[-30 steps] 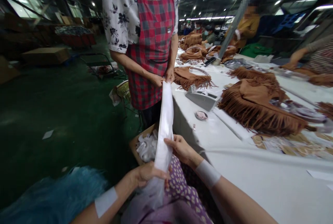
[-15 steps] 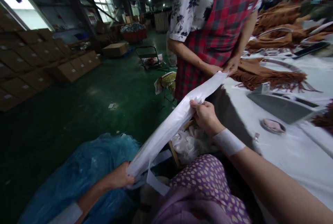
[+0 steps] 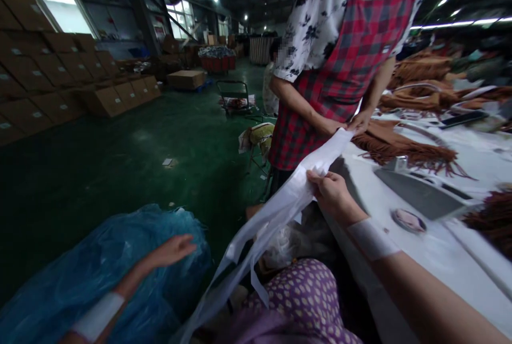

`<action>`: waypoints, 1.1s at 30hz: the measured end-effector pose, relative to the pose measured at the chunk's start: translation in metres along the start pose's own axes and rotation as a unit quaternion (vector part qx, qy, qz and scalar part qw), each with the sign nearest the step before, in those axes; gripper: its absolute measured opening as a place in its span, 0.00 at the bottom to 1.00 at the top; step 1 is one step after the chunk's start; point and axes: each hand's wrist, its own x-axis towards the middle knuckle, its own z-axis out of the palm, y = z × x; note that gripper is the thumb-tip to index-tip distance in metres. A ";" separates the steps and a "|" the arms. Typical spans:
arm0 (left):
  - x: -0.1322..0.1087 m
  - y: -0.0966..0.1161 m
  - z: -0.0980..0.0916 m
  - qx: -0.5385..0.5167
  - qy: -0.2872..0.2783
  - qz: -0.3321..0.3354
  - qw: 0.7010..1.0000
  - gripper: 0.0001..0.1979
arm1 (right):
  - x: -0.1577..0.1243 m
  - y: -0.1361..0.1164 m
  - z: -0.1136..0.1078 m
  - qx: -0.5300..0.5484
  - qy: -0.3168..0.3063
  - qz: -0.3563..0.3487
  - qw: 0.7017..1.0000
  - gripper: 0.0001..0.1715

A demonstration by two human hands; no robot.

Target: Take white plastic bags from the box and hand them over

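Observation:
A bundle of long, thin white strips [image 3: 276, 202] stretches from a co-worker's hands [image 3: 352, 124] down toward my lap. My right hand [image 3: 330, 192] pinches the bundle near its upper part, thumb on top. Below that grip the strips fan apart and hang loose, some passing over my purple patterned clothing [image 3: 308, 290]. My left hand [image 3: 176, 250] is off the strips, fingers stretched out to the right, above a heap of blue plastic sheeting [image 3: 120, 242]. White bands wrap both my wrists.
The co-worker in a red checked apron [image 3: 360, 56] stands ahead. On the white table [image 3: 400, 258] at right are brown fringed pieces [image 3: 416, 146], a grey wedge-shaped device [image 3: 424, 186] and a small oval object [image 3: 408, 221]. Cardboard boxes [image 3: 52, 77] line the left.
My left hand has let go of the lower end of the strips and moved left. Those ends have dropped and spread. My right hand still grips the bundle, and the view has shifted.

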 end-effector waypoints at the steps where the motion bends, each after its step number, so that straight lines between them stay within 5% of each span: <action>1: 0.030 0.022 0.008 -0.014 -0.001 0.027 1.000 0.31 | -0.001 -0.004 -0.004 -0.001 0.000 0.005 1.000 0.07; 4: 0.118 0.112 0.058 -0.081 -0.049 0.145 0.985 0.41 | -0.004 -0.016 -0.013 -0.003 0.002 0.017 1.000 0.07; 6: 0.159 0.174 0.109 -0.188 -0.159 0.227 0.942 0.45 | -0.004 -0.024 -0.016 -0.003 0.000 0.020 1.000 0.07; 8: 0.180 0.217 0.160 -0.242 -0.287 0.205 0.904 0.46 | -0.004 -0.031 -0.018 -0.003 -0.004 0.018 1.000 0.07; 10: 0.186 0.233 0.201 -0.234 -0.419 0.128 0.868 0.43 | -0.004 -0.037 -0.018 -0.008 -0.008 0.015 1.000 0.07; 13: 0.179 0.219 0.229 -0.196 -0.558 0.010 0.807 0.38 | -0.001 -0.040 -0.018 -0.025 -0.015 0.019 0.999 0.08; 15: 0.173 0.202 0.228 -0.205 -0.588 -0.016 0.782 0.32 | 0.003 -0.036 -0.017 -0.034 -0.013 0.021 0.999 0.09; 22: 0.158 0.175 0.215 -0.188 -0.572 -0.102 0.792 0.11 | 0.017 -0.006 -0.017 -0.053 -0.001 0.011 0.999 0.13; 28: 0.142 0.150 0.240 -0.292 -0.536 -0.080 0.788 0.15 | 0.012 0.008 -0.035 -0.101 -0.004 -0.005 0.995 0.17; 33: 0.133 0.147 0.256 -0.322 -0.468 -0.180 0.803 0.20 | 0.014 0.016 -0.048 -0.115 -0.003 -0.016 0.993 0.19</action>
